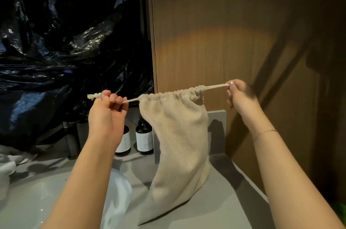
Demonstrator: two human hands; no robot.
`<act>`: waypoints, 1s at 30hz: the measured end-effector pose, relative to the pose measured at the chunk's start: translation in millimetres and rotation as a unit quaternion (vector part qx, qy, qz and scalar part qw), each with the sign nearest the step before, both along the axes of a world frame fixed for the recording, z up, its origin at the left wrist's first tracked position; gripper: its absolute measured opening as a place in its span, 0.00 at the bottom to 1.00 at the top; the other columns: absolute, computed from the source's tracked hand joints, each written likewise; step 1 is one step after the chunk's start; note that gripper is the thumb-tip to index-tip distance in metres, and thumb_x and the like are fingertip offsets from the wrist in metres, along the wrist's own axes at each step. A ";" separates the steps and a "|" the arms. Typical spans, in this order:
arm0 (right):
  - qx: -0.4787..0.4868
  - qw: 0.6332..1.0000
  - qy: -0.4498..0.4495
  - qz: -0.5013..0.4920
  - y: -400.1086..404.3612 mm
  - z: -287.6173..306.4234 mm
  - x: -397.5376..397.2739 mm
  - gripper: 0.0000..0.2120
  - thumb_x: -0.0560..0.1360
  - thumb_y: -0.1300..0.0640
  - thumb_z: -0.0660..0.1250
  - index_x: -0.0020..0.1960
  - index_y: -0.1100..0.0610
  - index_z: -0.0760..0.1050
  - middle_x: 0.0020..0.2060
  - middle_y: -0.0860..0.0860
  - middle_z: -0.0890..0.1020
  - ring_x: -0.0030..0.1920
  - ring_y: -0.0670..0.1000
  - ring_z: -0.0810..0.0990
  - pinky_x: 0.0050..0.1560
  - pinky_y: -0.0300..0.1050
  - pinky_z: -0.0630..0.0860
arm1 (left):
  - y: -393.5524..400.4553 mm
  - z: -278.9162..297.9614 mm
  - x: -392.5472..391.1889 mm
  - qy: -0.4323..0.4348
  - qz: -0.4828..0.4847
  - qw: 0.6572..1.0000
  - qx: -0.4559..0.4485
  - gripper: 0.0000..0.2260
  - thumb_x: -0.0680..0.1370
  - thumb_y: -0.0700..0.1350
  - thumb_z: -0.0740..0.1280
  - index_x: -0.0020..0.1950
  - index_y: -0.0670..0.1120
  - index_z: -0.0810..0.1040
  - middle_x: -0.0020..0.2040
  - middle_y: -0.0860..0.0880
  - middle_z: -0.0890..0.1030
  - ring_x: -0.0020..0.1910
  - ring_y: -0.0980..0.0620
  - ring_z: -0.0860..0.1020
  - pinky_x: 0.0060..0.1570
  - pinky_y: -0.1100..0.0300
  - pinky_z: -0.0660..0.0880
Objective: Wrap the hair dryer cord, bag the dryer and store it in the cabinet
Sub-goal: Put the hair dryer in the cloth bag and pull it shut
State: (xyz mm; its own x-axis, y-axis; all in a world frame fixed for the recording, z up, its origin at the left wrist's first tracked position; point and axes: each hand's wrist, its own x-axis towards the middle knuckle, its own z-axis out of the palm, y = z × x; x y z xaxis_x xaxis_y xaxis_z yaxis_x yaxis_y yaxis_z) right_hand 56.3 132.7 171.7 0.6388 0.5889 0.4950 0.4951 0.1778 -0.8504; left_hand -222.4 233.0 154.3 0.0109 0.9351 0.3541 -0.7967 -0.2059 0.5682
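The left hand (104, 114) and right hand (241, 95) each pinch a drawstring (217, 86) end. The gathered bag (177, 144) hangs between, its bottom on the counter (224, 200).

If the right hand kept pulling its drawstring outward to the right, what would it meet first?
Probably nothing nearby: the right hand pulls its drawstring rightward along the wooden panel, which sits behind it. Depth is unclear, so its knuckles could brush that panel.
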 end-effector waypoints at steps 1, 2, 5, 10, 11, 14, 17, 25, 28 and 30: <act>0.028 0.995 0.079 0.052 0.5 2.3 -4.5 0.12 0.83 0.53 0.53 0.52 0.55 0.74 0.36 0.51 0.75 0.31 0.47 0.74 0.28 0.37 0.72 | -1.1 -0.2 0.0 0.072 0.059 0.995 0.033 0.11 0.83 0.37 0.53 0.49 0.48 0.72 0.28 0.55 0.72 0.30 0.57 0.71 0.44 0.61 0.72; 0.057 0.981 0.151 0.109 -0.1 4.8 -9.5 0.11 0.83 0.54 0.54 0.53 0.56 0.74 0.37 0.52 0.78 0.29 0.46 0.74 0.26 0.36 0.72 | -2.5 -1.3 -1.7 0.168 0.133 0.973 0.084 0.12 0.82 0.36 0.53 0.51 0.49 0.73 0.29 0.55 0.70 0.30 0.57 0.68 0.39 0.62 0.69; 0.128 0.906 0.295 0.273 -4.8 9.0 -21.0 0.11 0.83 0.58 0.55 0.54 0.59 0.75 0.50 0.56 0.84 0.32 0.46 0.78 0.29 0.34 0.75 | -12.5 -3.7 -5.0 0.443 0.265 0.824 0.233 0.14 0.81 0.37 0.54 0.52 0.51 0.76 0.32 0.52 0.70 0.27 0.58 0.64 0.28 0.65 0.64; 0.195 0.798 0.433 0.370 -9.0 7.9 -17.8 0.10 0.79 0.67 0.61 0.56 0.59 0.77 0.40 0.56 0.81 0.35 0.48 0.82 0.35 0.38 0.80 | -21.1 -1.9 -2.7 0.593 0.273 0.706 0.276 0.11 0.80 0.38 0.58 0.46 0.46 0.80 0.38 0.48 0.78 0.32 0.56 0.71 0.33 0.62 0.68; 0.176 0.827 0.386 0.368 -9.0 6.9 -15.9 0.11 0.80 0.67 0.60 0.58 0.58 0.77 0.37 0.54 0.79 0.35 0.48 0.80 0.37 0.38 0.80 | -21.5 -1.4 -2.4 0.611 0.263 0.695 0.272 0.10 0.79 0.39 0.60 0.47 0.46 0.81 0.40 0.47 0.78 0.34 0.54 0.72 0.35 0.59 0.69; 0.045 0.968 0.089 0.231 -6.4 2.0 -13.6 0.16 0.81 0.65 0.53 0.56 0.57 0.79 0.32 0.50 0.76 0.36 0.48 0.74 0.38 0.38 0.76 | -21.3 -2.3 -0.6 0.667 0.226 0.666 0.246 0.10 0.77 0.40 0.61 0.47 0.36 0.80 0.41 0.37 0.78 0.34 0.49 0.70 0.36 0.52 0.68; -0.064 0.983 -0.140 0.105 -1.0 -4.7 -17.9 0.17 0.82 0.58 0.51 0.51 0.54 0.80 0.45 0.48 0.78 0.48 0.46 0.75 0.49 0.41 0.72 | -21.9 -1.5 2.7 0.700 0.213 0.642 0.230 0.12 0.77 0.43 0.61 0.43 0.33 0.76 0.36 0.39 0.74 0.34 0.49 0.67 0.35 0.54 0.65; -0.182 0.953 -0.231 0.064 12.6 -19.5 -14.9 0.17 0.79 0.45 0.61 0.39 0.57 0.75 0.36 0.50 0.72 0.38 0.48 0.74 0.39 0.39 0.71 | -16.5 -4.1 8.0 0.649 0.132 0.730 0.167 0.16 0.82 0.48 0.60 0.44 0.34 0.73 0.38 0.44 0.71 0.37 0.49 0.68 0.41 0.55 0.66; -0.098 0.979 -0.099 0.148 9.3 -16.5 -14.7 0.21 0.78 0.44 0.62 0.38 0.60 0.75 0.30 0.52 0.71 0.34 0.48 0.71 0.42 0.42 0.71 | -19.2 3.6 14.9 0.506 0.082 0.855 0.078 0.13 0.80 0.42 0.62 0.36 0.41 0.70 0.32 0.47 0.70 0.32 0.52 0.69 0.38 0.58 0.68; -0.047 0.968 0.006 0.245 5.2 -9.5 -16.5 0.22 0.78 0.42 0.61 0.41 0.61 0.76 0.32 0.56 0.75 0.35 0.48 0.74 0.46 0.43 0.74 | -21.7 7.3 16.5 0.395 0.023 0.918 0.034 0.15 0.80 0.39 0.61 0.32 0.44 0.68 0.27 0.49 0.68 0.27 0.54 0.66 0.36 0.61 0.68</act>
